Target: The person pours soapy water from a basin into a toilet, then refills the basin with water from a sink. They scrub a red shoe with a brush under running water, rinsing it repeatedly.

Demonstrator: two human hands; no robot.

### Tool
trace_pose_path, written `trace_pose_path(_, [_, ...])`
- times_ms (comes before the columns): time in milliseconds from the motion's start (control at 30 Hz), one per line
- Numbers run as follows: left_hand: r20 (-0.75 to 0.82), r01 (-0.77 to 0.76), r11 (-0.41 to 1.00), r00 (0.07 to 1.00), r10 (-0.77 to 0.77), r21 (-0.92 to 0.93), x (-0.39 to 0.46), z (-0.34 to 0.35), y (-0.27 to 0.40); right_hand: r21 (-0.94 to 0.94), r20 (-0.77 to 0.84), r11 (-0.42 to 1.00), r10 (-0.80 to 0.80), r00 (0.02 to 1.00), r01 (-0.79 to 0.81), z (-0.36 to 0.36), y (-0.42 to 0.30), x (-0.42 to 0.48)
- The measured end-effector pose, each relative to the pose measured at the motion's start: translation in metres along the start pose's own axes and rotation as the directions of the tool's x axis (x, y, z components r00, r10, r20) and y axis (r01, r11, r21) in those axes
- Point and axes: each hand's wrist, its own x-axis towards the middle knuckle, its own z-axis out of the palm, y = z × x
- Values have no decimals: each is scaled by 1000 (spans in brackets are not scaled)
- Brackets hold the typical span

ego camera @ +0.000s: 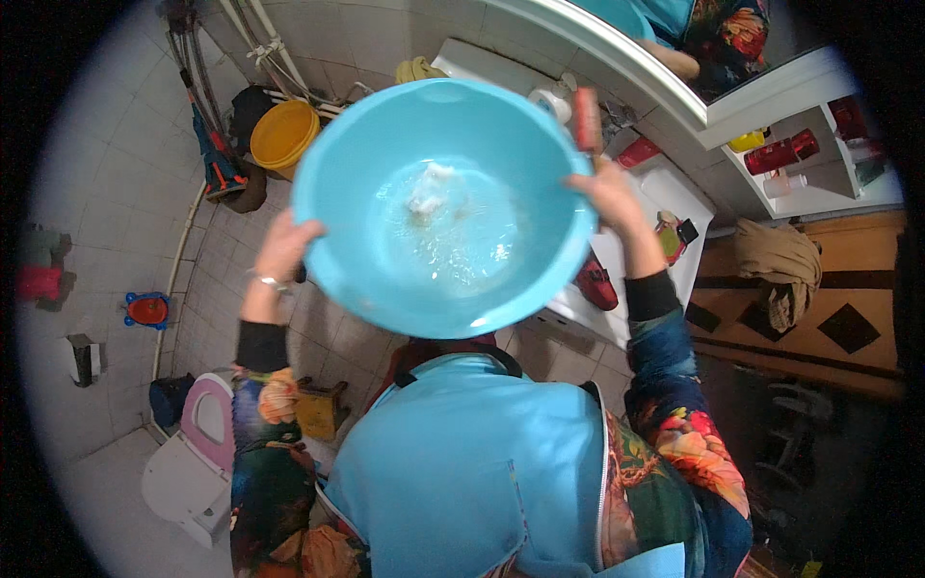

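A large light-blue plastic basin [347, 173] is held up in front of my body, over the floor and the edge of the washbasin counter. Water and a clump of white suds or foam [433, 189] lie in its bottom. My left hand [285, 242] grips its left rim, thumb over the edge. My right hand [611, 191] grips the right rim. Beside the right hand a blurred red brush-like object [587, 119] stands up; whether the fingers also hold it, I cannot tell. The fingers beneath the rim are hidden.
The white washbasin counter [683, 206] carries a red shoe-like item [597, 283] and bottles. A mirror cabinet [712, 123] overhangs it. A yellow bucket [285, 137] and mops [220, 166] stand back left. A yellow stool [321, 410] and a toilet [184, 480] are at lower left.
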Motion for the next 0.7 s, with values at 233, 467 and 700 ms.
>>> trace_pose_path(233, [-54, -37, 998, 998, 39, 47, 7, -26, 36, 350, 79, 936, 15, 997, -42, 21, 23, 28])
trace_pose_path(467, [-53, -2, 995, 999, -3, -98, 24, -68, 39, 302, 88, 952, 10, 996, -36, 65, 14, -23])
trace_pose_path(700, [108, -141, 990, 984, 141, -4, 36, -59, 98, 479, -54, 872, 141, 989, -98, 99, 56, -64])
